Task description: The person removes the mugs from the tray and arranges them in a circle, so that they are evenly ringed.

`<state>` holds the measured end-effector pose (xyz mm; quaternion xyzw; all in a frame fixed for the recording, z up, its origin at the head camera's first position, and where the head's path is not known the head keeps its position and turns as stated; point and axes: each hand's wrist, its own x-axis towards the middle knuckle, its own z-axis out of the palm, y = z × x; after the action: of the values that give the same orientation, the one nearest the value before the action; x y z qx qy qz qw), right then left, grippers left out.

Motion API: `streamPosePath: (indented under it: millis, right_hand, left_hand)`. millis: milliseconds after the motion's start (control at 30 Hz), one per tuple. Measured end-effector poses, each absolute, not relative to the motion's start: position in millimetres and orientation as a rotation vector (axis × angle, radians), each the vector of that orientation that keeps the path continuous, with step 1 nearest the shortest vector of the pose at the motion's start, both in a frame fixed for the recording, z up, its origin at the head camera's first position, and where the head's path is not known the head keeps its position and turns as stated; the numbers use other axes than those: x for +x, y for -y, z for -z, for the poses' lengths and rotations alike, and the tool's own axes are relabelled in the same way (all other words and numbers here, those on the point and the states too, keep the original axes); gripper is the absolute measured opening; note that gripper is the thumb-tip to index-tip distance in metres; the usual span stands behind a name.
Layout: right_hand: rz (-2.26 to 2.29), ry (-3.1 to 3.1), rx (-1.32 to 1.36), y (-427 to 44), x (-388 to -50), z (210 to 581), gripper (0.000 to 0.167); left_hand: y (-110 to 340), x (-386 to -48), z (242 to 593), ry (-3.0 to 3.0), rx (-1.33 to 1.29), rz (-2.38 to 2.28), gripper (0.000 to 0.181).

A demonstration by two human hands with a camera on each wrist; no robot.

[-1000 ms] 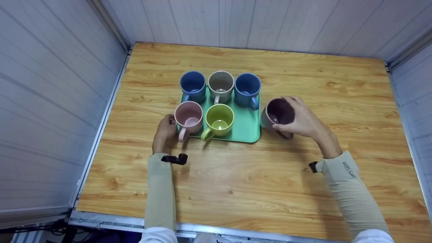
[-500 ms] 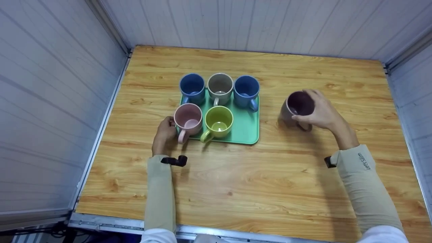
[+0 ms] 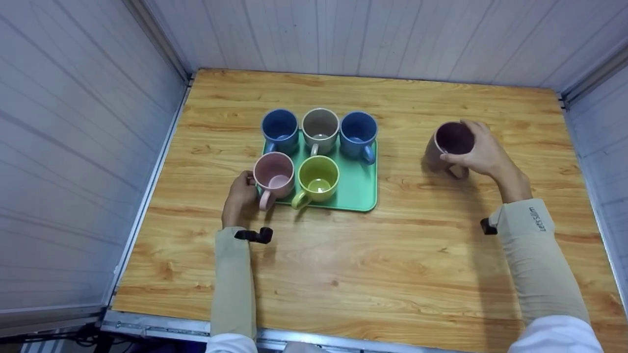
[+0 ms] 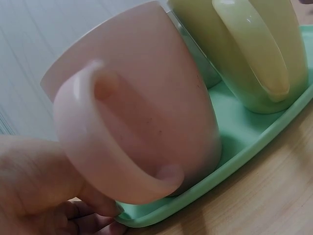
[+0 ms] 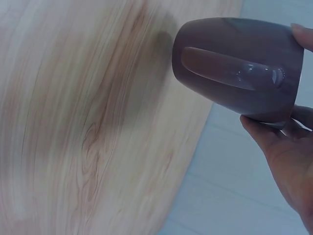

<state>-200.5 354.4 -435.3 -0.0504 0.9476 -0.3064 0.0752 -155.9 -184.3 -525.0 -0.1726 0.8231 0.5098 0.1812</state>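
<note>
My right hand [image 3: 490, 154] grips a dark purple mug [image 3: 434, 156] by its rim and upper side, to the right of the tray. In the right wrist view this mug [image 5: 230, 73] hangs above the table, its shadow apart from its base. My left hand [image 3: 240, 193] holds the front left corner of a green tray [image 3: 362, 189], thumb at the edge, close beside a pink mug [image 3: 274, 174]. The left wrist view shows the thumb and curled fingers at the tray's corner, partly behind the pink mug's handle [image 4: 83, 132].
On the tray's front row, a yellow mug [image 3: 319, 179] stands beside the pink one. Behind them are a blue mug [image 3: 280, 130], a grey mug [image 3: 320, 127] and another blue mug [image 3: 358, 132]. Pale panels [image 3: 333, 34] enclose the wooden table [image 3: 333, 284].
The purple mug has travelled right and slightly back in my right hand, away from the tray's edge. My left hand stays at the tray's corner, and the other mugs keep their places.
</note>
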Motion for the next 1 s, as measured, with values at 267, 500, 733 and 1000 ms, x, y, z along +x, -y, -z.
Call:
streamPosePath:
  millis: [267,500,733,1000]
  right_hand:
    - [0.922,-2.848,-0.095,-366,-209,435,0.105]
    - [0.914,-2.83,-0.069,-367,-213,437,0.106]
    - [0.921,-2.821,-0.064,-369,-217,441,0.107]
    - [0.929,-2.798,-0.071,-371,-220,444,0.107]
  left_hand:
    - [184,-155,525,-2.329,-0.475,-1.505,0.041]
    - [185,-155,524,-2.402,-0.434,-1.428,0.041]
    - [184,-155,524,-2.33,-0.466,-1.471,0.043]
    - [182,-154,524,-2.259,-0.512,-1.587,0.039]
